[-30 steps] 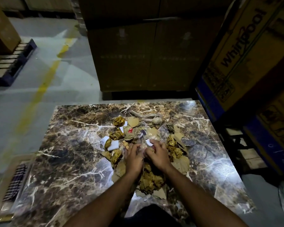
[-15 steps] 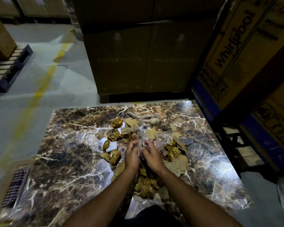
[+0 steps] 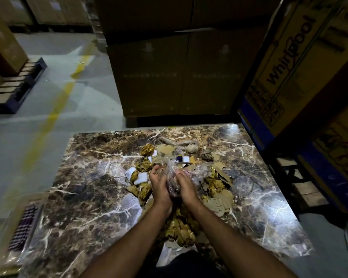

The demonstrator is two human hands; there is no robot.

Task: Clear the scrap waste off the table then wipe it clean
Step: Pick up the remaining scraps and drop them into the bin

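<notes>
A pile of scrap waste (image 3: 181, 229) lies in the middle of the brown marble table (image 3: 84, 197): crumpled golden foil, torn cardboard bits, white paper pieces (image 3: 142, 175) and clear plastic wrap. My left hand (image 3: 160, 183) and my right hand (image 3: 184, 184) are cupped together over the pile's centre. Between them they hold a bunch of clear plastic wrap (image 3: 172, 173) lifted a little off the table. More foil (image 3: 215, 183) and cardboard (image 3: 219, 203) lie to the right of my hands.
A checked cloth (image 3: 23, 227) lies in a shallow tray beyond the table's left edge. Tall cardboard boxes (image 3: 179, 73) stand behind the table and a Whirlpool carton (image 3: 289, 57) at the right. A pallet (image 3: 14, 87) sits on the floor at the far left.
My hands have drawn together and risen slightly, gathering the clear plastic wrap between them. More white and dark paper pieces show beyond my fingers.
</notes>
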